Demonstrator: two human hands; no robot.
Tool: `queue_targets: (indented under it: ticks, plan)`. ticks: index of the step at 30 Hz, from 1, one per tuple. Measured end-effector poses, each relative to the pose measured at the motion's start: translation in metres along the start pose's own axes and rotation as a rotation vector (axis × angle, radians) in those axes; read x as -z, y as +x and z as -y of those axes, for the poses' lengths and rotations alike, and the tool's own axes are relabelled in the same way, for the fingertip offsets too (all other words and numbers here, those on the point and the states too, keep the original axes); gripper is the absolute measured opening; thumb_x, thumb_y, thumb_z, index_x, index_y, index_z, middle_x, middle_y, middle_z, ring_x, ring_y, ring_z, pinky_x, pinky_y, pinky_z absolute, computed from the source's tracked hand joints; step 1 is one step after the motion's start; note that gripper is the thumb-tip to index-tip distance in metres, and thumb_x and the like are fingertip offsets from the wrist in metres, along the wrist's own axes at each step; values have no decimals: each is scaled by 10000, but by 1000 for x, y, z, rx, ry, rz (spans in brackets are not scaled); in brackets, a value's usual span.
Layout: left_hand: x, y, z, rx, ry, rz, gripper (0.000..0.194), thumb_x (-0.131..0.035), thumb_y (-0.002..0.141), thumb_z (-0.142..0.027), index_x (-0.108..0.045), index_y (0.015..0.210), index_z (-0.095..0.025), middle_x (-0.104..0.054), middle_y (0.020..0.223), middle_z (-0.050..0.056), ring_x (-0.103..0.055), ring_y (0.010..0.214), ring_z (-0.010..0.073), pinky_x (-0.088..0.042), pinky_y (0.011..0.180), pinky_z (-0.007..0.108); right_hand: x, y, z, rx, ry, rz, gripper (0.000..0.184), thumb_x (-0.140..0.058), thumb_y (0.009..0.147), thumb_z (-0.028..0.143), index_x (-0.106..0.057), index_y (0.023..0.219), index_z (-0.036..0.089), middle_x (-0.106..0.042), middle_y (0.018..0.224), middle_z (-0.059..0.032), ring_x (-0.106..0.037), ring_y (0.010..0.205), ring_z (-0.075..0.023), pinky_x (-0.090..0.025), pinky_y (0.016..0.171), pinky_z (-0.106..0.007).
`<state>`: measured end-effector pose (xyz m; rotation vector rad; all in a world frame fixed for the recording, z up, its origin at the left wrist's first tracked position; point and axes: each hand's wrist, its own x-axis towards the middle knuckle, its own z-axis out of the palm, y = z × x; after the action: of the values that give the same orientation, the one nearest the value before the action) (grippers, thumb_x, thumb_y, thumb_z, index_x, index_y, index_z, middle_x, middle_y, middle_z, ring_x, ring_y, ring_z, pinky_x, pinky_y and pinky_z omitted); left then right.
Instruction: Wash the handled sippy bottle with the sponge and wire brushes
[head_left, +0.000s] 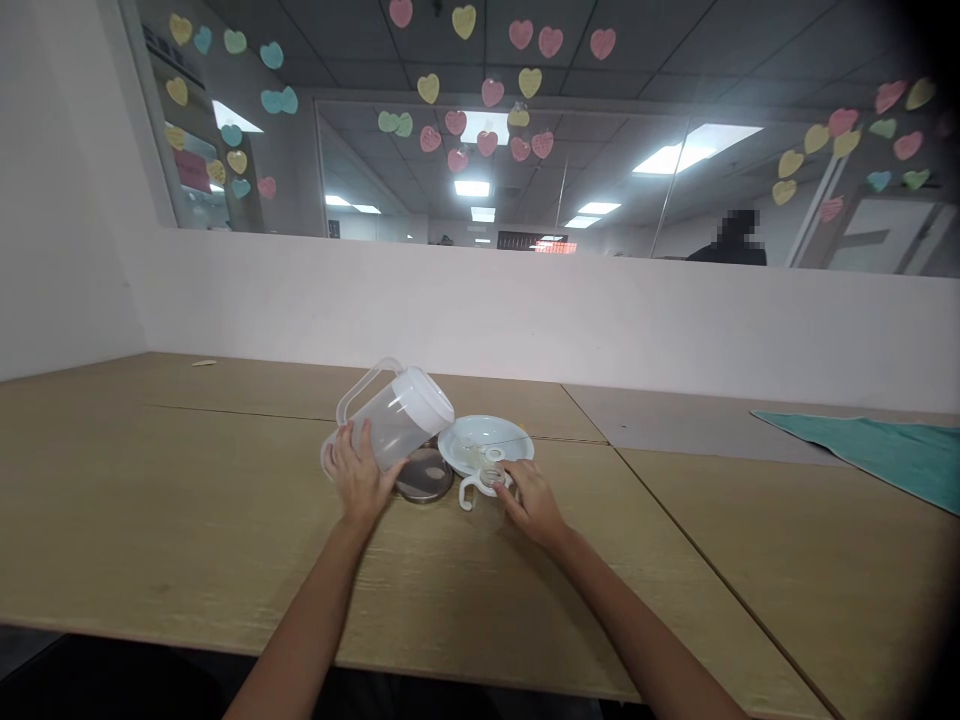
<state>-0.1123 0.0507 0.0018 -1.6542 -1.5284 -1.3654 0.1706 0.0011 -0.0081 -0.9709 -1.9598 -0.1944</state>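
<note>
My left hand (358,472) is wrapped round a clear plastic pitcher (384,430) with a white lid and a loop handle. The pitcher is tilted, its lid end to the right. In my right hand (534,500) is a small clear-and-white bottle-like piece (491,474) with curved white handles; its exact kind is unclear. It is in front of a pale shallow bowl (517,436), partly covering it. Something small and pale seems to lie in the bowl, too unclear to name. A dark round dish or lid (424,480) lies between my hands, partly under the pitcher.
The wooden table (225,530) has seams between its panels. A green cloth (885,450) lies at the right, and a small flat pale piece (204,363) at the far left. A white wall (487,310) with a window stands behind; a person (731,245) is beyond the glass.
</note>
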Motion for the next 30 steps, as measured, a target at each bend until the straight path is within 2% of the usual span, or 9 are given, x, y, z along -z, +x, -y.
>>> queue_targets:
  ticks: [7, 12, 18, 22, 26, 30]
  plan:
    - [-3, -1, 2, -63, 0, 37, 881, -573, 683, -616, -333, 1367, -116, -308, 1405, 220, -256, 1320, 349, -120, 1096, 522, 1, 1, 1, -7, 12, 15, 278, -420, 910, 364, -545, 1068, 173, -617, 964, -87, -525, 906, -217, -408, 814, -361]
    - [-3, -2, 1, -57, 2, 15, 889, -559, 689, -628, -326, 1366, -101, -309, 1402, 228, -252, 1321, 351, -115, 1093, 528, 1, 2, 0, 14, 18, 1, 284, -423, 905, 367, -551, 1061, 168, -621, 960, -93, -536, 895, -216, -416, 807, -359]
    - [4, 2, -6, 114, -18, -80, 1000, -580, 667, -640, -213, 1390, -53, -302, 1377, 268, -281, 1290, 377, -212, 1049, 558, 1, 2, 0, 17, 11, -5, 289, -420, 904, 374, -558, 1059, 172, -627, 956, -93, -545, 896, -215, -419, 806, -356]
    - [9, 4, -9, 202, -108, -122, 1057, -621, 654, -611, -118, 1406, -64, -291, 1373, 248, -283, 1287, 360, -258, 1073, 508, 1, 2, 1, 13, 12, -10, 283, -427, 903, 371, -558, 1056, 173, -629, 949, -87, -546, 892, -211, -419, 813, -354]
    - [9, 1, -8, 117, -183, -117, 1083, -658, 648, -562, -59, 1416, -90, -241, 1398, 226, -247, 1316, 337, -259, 1107, 448, 1, 2, 1, 14, 17, -10, 286, -424, 903, 371, -555, 1068, 179, -629, 962, -91, -549, 907, -213, -423, 821, -357]
    - [5, -1, -3, -66, -170, -99, 1112, -685, 595, -589, -107, 1390, -70, -262, 1375, 256, -267, 1302, 363, -273, 1072, 503, 1, 2, 0, 12, 22, -7, 287, -422, 904, 369, -555, 1069, 176, -628, 964, -92, -550, 909, -214, -423, 821, -358]
